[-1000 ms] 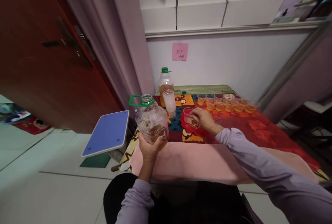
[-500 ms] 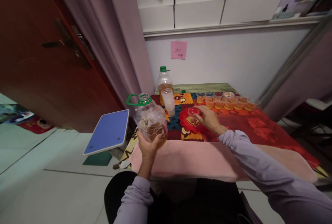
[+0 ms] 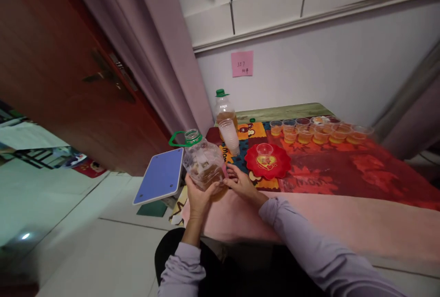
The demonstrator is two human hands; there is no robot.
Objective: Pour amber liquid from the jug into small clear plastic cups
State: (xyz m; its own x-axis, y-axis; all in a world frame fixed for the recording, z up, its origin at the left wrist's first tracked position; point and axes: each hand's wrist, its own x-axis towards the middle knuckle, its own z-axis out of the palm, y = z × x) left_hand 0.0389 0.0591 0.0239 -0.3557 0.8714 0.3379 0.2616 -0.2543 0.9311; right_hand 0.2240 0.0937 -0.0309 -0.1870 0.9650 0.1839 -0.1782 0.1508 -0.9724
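Over the near left part of the table, left hand is grasping the open jug low on its left side, thumb lying across the front. Jug is leaning a bit left, brown liquid pooling in the lower part, green handle sticking out left at the neck. Right hand is bringing its fingertips up to the jug's lower right side; can't tell if it's actually gripping. Also can't tell if the base is resting on the pink cloth. Clear cup is standing upright on the red plate, right of the jug. Cup stack is tilting between the open jug and the capped jug behind. Filled cups are standing in rows farther right.
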